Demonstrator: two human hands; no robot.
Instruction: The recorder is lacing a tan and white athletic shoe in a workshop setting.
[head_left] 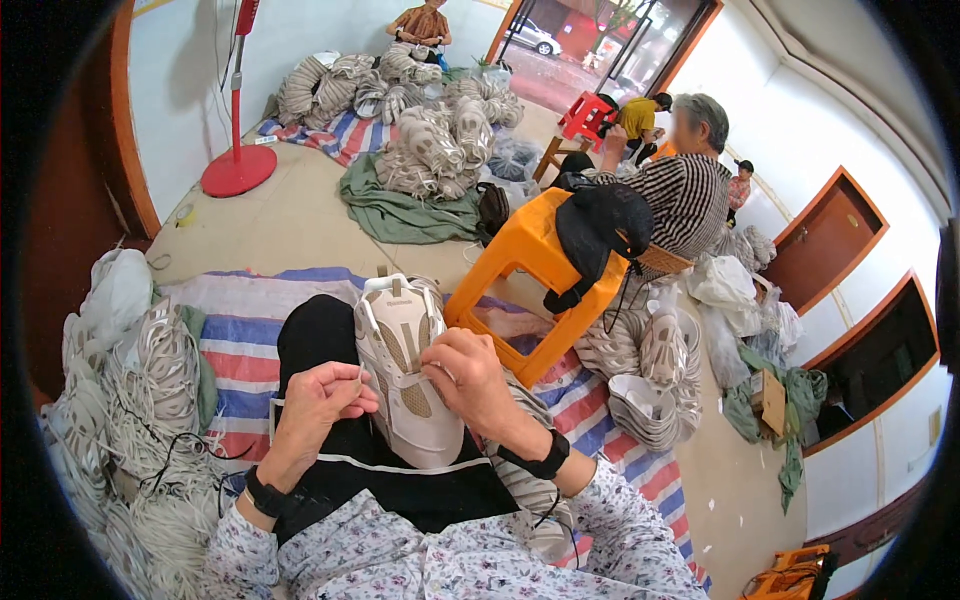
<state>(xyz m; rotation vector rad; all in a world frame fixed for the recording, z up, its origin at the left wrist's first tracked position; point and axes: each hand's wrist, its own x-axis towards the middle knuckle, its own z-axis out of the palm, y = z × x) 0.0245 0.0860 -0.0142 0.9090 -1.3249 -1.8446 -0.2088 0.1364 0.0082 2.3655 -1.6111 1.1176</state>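
A beige and white sneaker upper (408, 365) with tan mesh panels rests on my lap, its toe toward me. A pale shoelace (400, 381) crosses it between my hands. My left hand (325, 400) is closed beside the shoe's left edge, with thumb and forefinger pinching what looks like a lace end. On the other side, my right hand (468, 375) bends over the shoe's right edge, its fingertips pinched at the lace. Those fingertips partly hide what they grip. Black cloth (320, 345) covers my lap under the shoe.
At my left lie a heap of white laces (170, 500) and stacked shoe uppers (165, 350). An orange stool (545, 225) bearing a black bag (600, 225) stands ahead right. More uppers (430, 150) pile up beyond. A seated person (680, 190) and others work nearby. A striped sheet (240, 365) covers the floor.
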